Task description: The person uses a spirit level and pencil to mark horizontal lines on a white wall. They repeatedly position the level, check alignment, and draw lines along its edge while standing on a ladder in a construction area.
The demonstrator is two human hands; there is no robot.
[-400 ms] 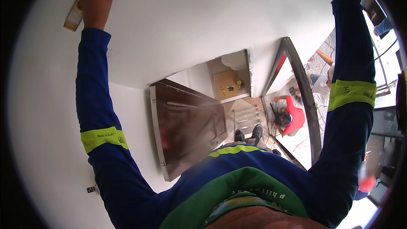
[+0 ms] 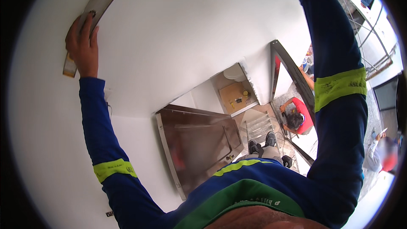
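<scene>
Against the white wall [image 2: 169, 38] at the upper left lies a long grey spirit level [image 2: 95, 4] with yellow-framed vials, slanting up to the picture's top edge. My left hand [image 2: 83, 51] is wrapped over its lower part, fingers across the face, pressing it to the wall. The level's far end is cut off by the frame. My right arm [image 2: 339, 85], in a blue sleeve with a yellow-green band, reaches up past the top edge, so the right hand is out of sight.
Below me a brown door [image 2: 190, 144] stands open beside a doorway with a cardboard sheet [image 2: 234, 95] inside. My shoes [image 2: 270, 139] are above a slatted platform [image 2: 259, 127]. A person in red [image 2: 303, 116] crouches by a dark metal frame [image 2: 290, 61]. Another person [image 2: 375, 154] is farther right.
My view has shifted, and the left hand now sits lower in the picture with much more of the spirit level showing. My right wrist has passed out beyond the top edge.
</scene>
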